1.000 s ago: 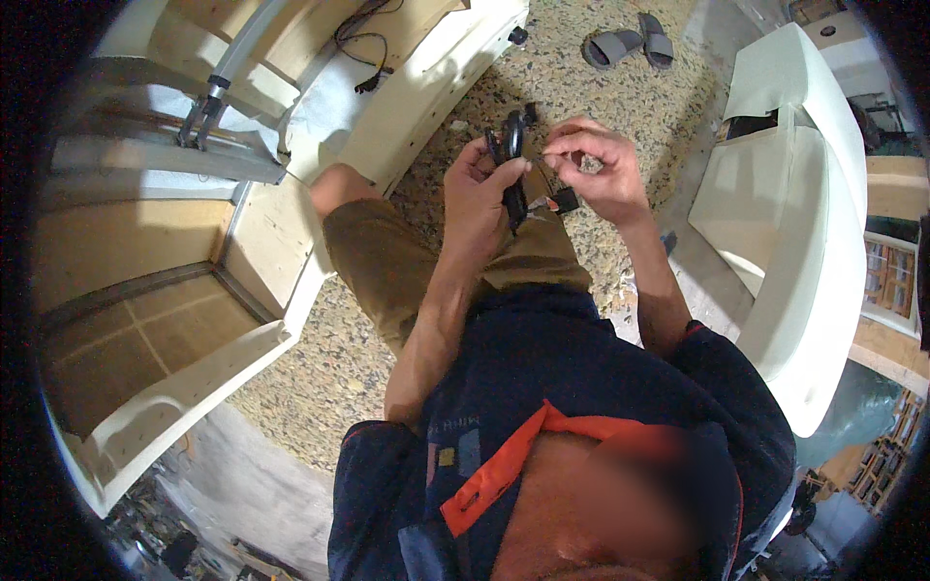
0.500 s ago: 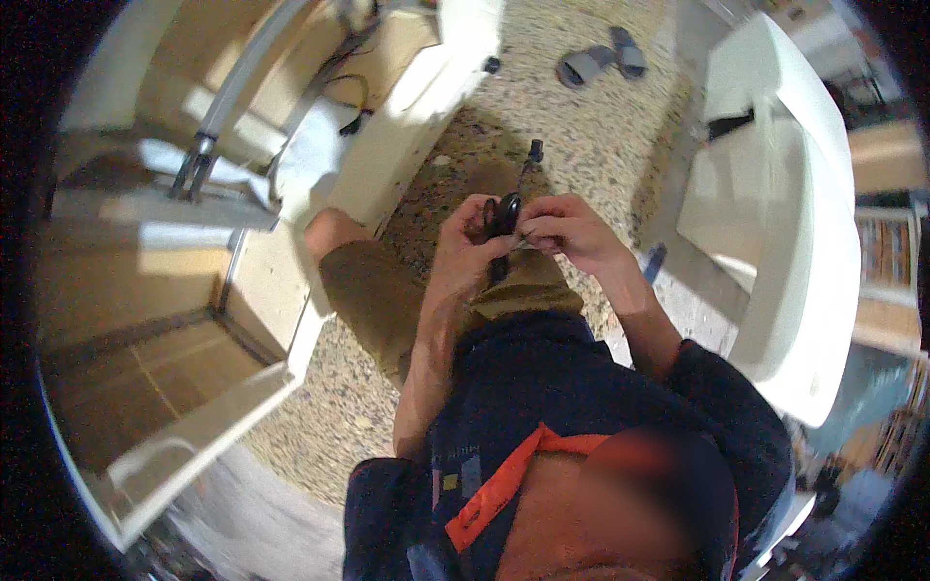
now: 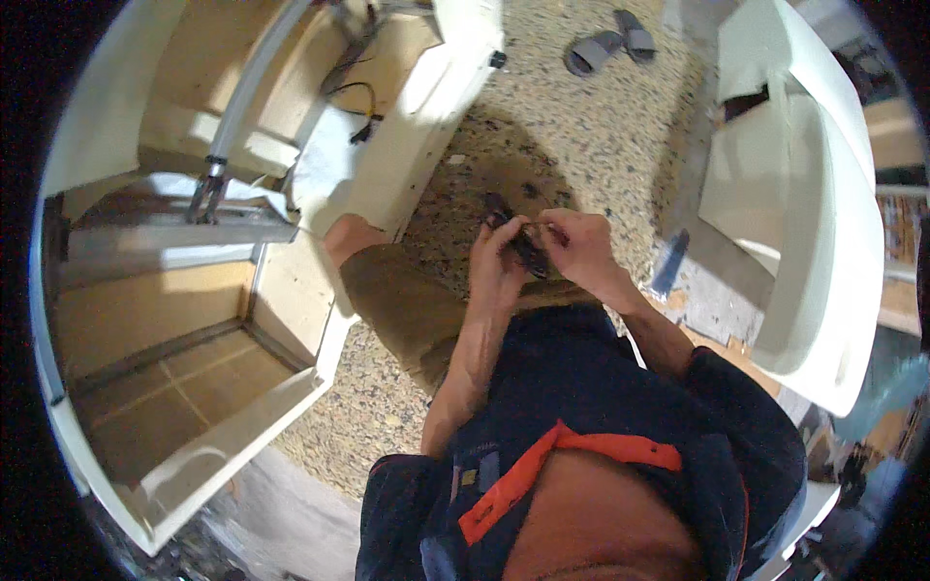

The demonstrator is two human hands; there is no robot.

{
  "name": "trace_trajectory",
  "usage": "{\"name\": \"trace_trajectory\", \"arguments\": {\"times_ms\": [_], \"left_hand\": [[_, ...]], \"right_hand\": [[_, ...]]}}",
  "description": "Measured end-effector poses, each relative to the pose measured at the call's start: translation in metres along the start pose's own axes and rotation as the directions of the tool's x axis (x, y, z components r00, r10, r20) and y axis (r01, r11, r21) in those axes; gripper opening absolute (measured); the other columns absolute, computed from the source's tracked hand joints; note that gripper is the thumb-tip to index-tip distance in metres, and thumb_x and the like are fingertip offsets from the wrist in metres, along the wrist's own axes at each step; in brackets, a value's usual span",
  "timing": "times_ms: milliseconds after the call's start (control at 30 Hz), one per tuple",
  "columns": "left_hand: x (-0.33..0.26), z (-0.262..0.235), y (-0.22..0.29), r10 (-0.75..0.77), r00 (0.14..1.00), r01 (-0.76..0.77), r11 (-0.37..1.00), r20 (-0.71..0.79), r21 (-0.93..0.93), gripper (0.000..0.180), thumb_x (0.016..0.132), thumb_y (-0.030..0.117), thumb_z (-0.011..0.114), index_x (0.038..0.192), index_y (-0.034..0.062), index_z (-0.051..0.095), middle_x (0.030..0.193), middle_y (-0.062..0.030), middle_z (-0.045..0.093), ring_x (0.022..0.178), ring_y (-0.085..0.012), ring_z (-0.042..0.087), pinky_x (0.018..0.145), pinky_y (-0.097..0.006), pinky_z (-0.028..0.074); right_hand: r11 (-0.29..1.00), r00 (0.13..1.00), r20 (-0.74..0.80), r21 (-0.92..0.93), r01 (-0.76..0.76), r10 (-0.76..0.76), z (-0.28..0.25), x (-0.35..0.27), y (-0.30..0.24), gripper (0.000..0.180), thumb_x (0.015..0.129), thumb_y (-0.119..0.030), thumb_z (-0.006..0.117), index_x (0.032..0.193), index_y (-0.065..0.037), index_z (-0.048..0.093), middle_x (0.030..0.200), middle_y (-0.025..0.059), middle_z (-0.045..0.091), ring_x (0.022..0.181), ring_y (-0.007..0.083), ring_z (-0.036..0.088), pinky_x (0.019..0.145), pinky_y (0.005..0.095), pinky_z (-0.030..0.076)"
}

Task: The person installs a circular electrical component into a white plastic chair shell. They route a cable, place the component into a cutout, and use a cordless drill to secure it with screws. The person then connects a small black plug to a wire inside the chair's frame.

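Note:
Just above my lap, my left hand [image 3: 497,261] is closed around a small, dark elongated part [image 3: 529,256], its exact kind too blurred to make out. The part tilts down toward my body between the two hands. My right hand [image 3: 583,250] is beside it, its thumb and fingertips pinched together against its right side. Whatever small piece lies between the right fingertips is hidden. Below both hands are my brown shorts [image 3: 402,305].
On the left stands a cream open furniture frame [image 3: 339,344] with a metal bar [image 3: 257,77] and a dark cable [image 3: 371,116]. A white padded furniture piece [image 3: 823,232] is at right. Grey slippers [image 3: 593,51] lie on the speckled surface [image 3: 542,107] ahead.
The dark part has turned from nearly upright to a slant. Its thin stem with a black end, seen standing above the hands before, no longer shows clearly. Both hands sit slightly further right.

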State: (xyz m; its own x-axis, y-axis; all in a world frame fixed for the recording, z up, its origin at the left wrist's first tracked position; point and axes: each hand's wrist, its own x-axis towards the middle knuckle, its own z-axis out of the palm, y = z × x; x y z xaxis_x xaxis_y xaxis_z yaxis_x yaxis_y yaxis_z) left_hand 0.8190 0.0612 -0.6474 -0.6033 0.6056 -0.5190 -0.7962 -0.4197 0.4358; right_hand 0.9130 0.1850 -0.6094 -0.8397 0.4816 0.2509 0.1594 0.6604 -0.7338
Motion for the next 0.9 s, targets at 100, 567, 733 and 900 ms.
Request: {"name": "trace_trajectory", "arguments": {"times_ms": [100,567,733,900], "left_hand": [[-0.003,-0.004,-0.002,0.020,0.994,-0.016,0.999,0.106,-0.039,0.026,0.092,-0.001,0.068,0.116,0.0067,0.061,0.103,-0.0079,0.069,0.090,-0.0207,0.068,0.082,-0.035,0.057],[-0.005,-0.015,0.022,0.065,0.991,-0.070,0.997,0.117,0.041,0.027,0.091,-0.002,0.070,0.116,0.0041,0.061,0.105,-0.0055,0.069,0.098,-0.0188,0.067,0.089,-0.033,0.055],[0.001,-0.022,0.029,0.026,0.995,-0.050,0.962,0.095,0.267,0.031,0.090,-0.004,0.072,0.118,0.0025,0.060,0.105,-0.0084,0.070,0.098,-0.0220,0.068,0.088,-0.034,0.055],[0.015,-0.034,0.031,0.165,0.983,-0.155,0.981,-0.076,0.118,0.023,0.093,-0.003,0.069,0.113,0.0012,0.057,0.098,-0.0126,0.071,0.090,-0.0247,0.071,0.082,-0.039,0.058]], "right_hand": [[0.897,0.943,0.117,0.292,-0.331,0.310,0.002,0.008,0.005,0.014,0.091,-0.012,0.073,0.102,-0.003,0.072,0.076,0.0105,0.071,0.070,0.0148,0.070,0.061,0.0346,0.052],[0.999,0.999,0.040,-0.036,-0.034,0.036,0.018,0.025,0.003,0.010,0.094,-0.011,0.068,0.101,-0.003,0.070,0.080,0.0168,0.070,0.070,0.0332,0.070,0.061,0.0382,0.052],[0.946,0.988,0.157,0.319,-0.063,0.013,0.026,0.027,0.002,0.012,0.096,-0.014,0.069,0.100,-0.003,0.069,0.076,0.0124,0.069,0.066,0.0256,0.067,0.061,0.0367,0.051],[0.930,0.836,0.518,0.366,-0.028,-0.179,0.008,0.003,0.013,0.007,0.094,-0.006,0.070,0.100,-0.003,0.069,0.073,0.0062,0.065,0.067,0.0146,0.060,0.064,0.0299,0.047]]}}
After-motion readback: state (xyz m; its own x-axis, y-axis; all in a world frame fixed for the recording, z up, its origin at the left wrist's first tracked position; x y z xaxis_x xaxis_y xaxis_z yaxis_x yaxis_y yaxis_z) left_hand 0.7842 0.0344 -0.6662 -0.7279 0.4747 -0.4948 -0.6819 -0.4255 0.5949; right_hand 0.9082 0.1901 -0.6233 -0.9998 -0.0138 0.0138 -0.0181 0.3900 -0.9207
